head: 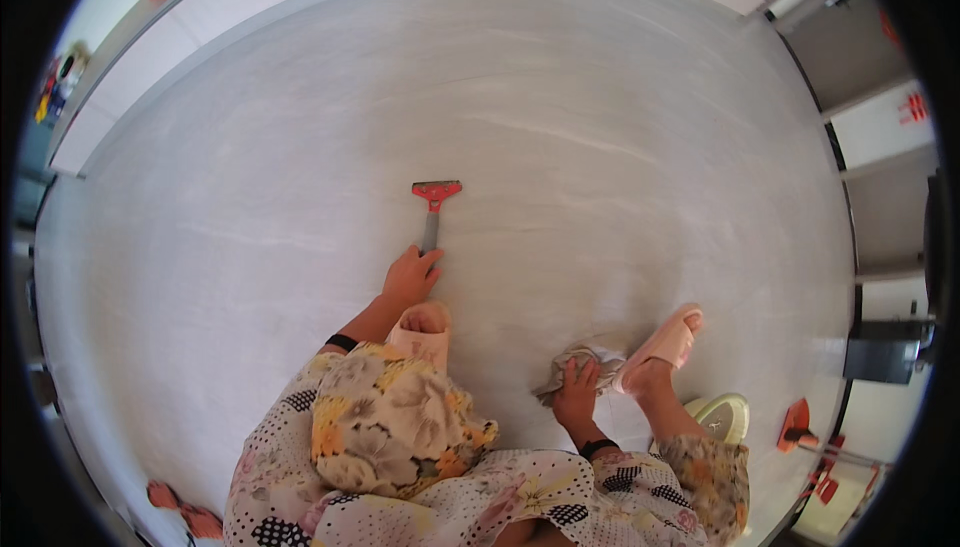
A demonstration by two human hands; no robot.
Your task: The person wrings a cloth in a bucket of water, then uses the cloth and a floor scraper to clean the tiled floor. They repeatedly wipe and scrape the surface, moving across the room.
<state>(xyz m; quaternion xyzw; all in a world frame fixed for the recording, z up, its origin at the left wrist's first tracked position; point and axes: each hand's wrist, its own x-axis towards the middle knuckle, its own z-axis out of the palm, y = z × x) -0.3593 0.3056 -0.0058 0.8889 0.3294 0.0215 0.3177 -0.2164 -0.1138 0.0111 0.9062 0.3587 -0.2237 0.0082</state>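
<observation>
My left hand (412,275) is closed around the grey handle of a red-headed scraper (436,191), which points away from me over the pale, glossy floor (525,194). The blade end lies at or just above the floor; which of the two cannot be told. To the right, my right hand (575,393) rests on a crumpled greyish cloth (592,361) with the fingers spread over it. The cloth lies on the floor beside the pink slipper (665,348) on my right foot. The other pink slipper (420,338) is just below my left hand.
A pale green-rimmed container (724,418) stands behind my right foot. Further right is a red dustpan or broom head (795,425). Reddish footwear (184,509) lies at the lower left. White cabinet fronts (225,18) curve along the far side, with a dark box (885,352) at the right.
</observation>
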